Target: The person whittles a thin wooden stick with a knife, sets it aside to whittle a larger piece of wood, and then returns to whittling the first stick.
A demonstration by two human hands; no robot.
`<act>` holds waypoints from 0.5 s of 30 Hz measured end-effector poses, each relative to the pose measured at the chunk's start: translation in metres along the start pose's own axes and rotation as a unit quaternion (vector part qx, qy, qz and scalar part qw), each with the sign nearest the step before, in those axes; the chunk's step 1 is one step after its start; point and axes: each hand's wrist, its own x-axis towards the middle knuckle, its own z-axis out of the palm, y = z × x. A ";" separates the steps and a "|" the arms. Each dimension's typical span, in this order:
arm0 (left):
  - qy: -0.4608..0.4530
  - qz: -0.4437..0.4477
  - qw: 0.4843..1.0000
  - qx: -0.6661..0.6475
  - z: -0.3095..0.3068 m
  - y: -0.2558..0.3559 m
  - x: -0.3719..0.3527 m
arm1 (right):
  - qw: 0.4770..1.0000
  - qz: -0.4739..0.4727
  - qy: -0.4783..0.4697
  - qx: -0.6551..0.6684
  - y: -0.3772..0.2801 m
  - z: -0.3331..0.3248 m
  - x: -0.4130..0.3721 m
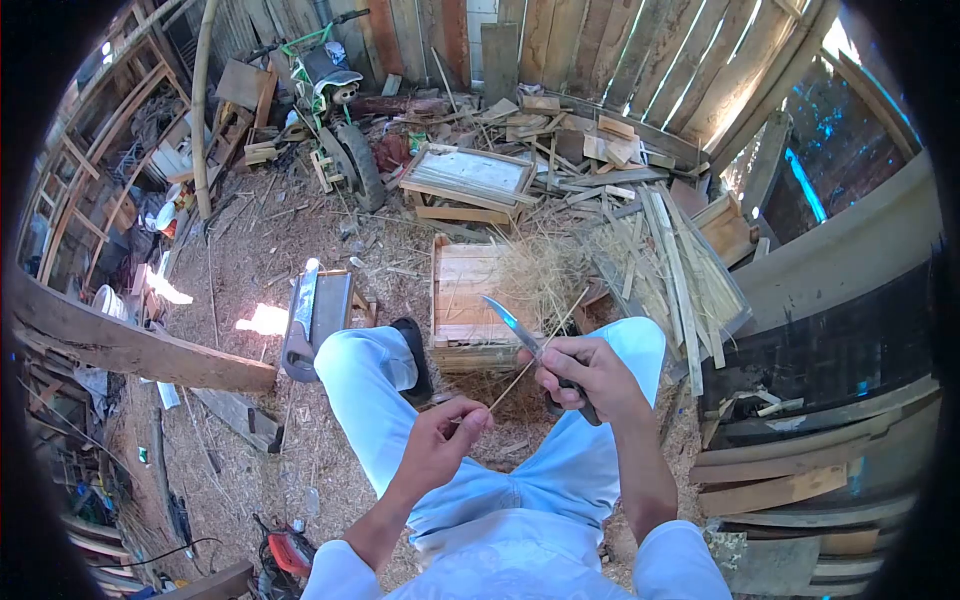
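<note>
My right hand (580,378) is closed round the dark handle of a knife (512,322), its blade pointing up and to the left. A thin strip of wood or cane (516,381) runs slantwise from my left hand up past the blade. My left hand (447,432) pinches the strip's lower end between thumb and fingers. The blade's base overlaps the strip close to my right fingers. Beyond my hands, between my knees, stands a wooden crate (465,285) with a heap of thin shavings (550,270) on its right part.
A handsaw (300,325) lies on a small bench (333,305) left of my knee. A wooden beam (150,335) juts in from the left. Planks (680,270) are piled at right. Behind stand a framed panel (470,175) and a small motorbike (340,130). A red power tool (288,550) lies lower left.
</note>
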 end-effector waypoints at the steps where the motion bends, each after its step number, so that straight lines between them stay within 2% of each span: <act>1: -0.002 -0.005 1.000 -0.001 0.000 0.000 0.000 | 1.000 -0.003 0.005 -0.010 -0.001 0.000 0.000; 5: 0.003 -0.011 1.000 -0.009 0.000 -0.002 -0.002 | 0.999 -0.006 0.020 -0.040 -0.002 0.003 -0.001; 7: -0.015 -0.049 0.999 -0.009 -0.003 0.000 -0.003 | 0.999 -0.003 0.026 -0.044 -0.003 0.006 -0.002; 15: -0.003 -0.026 1.000 -0.010 0.002 0.002 -0.002 | 0.998 -0.018 0.038 -0.051 -0.004 0.004 0.000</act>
